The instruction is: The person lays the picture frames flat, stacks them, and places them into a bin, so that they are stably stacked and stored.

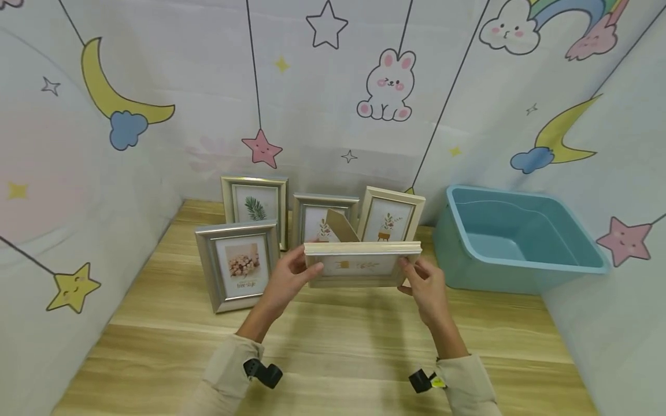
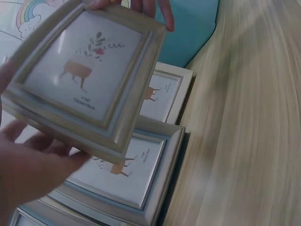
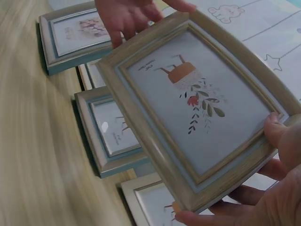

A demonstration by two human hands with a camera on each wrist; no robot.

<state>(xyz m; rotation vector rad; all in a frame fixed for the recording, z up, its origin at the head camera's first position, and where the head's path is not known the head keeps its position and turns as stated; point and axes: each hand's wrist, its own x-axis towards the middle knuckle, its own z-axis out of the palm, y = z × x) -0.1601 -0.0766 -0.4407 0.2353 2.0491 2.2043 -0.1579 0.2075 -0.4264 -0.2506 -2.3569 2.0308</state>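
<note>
Both hands hold a cream picture frame (image 1: 362, 248) sideways in the air above the table. Its print of a plant in an orange pot stands out in the right wrist view, and its brown stand flap (image 1: 341, 226) juts up behind. My left hand (image 1: 287, 276) grips the left end, thumb on the front. At the other end my right hand (image 1: 428, 284) pinches the frame, thumb on the front and fingers behind. Beyond the held frame stand a silver frame (image 1: 325, 201) and a cream frame (image 1: 392, 214), both partly hidden.
A silver frame with a flower print (image 1: 241, 268) stands at the left, with a frame with a green leaf (image 1: 255, 202) behind it. A blue plastic bin (image 1: 489, 263) sits at the back right of the wooden table (image 1: 343, 346). Patterned cloth (image 1: 333, 86) walls the back and sides.
</note>
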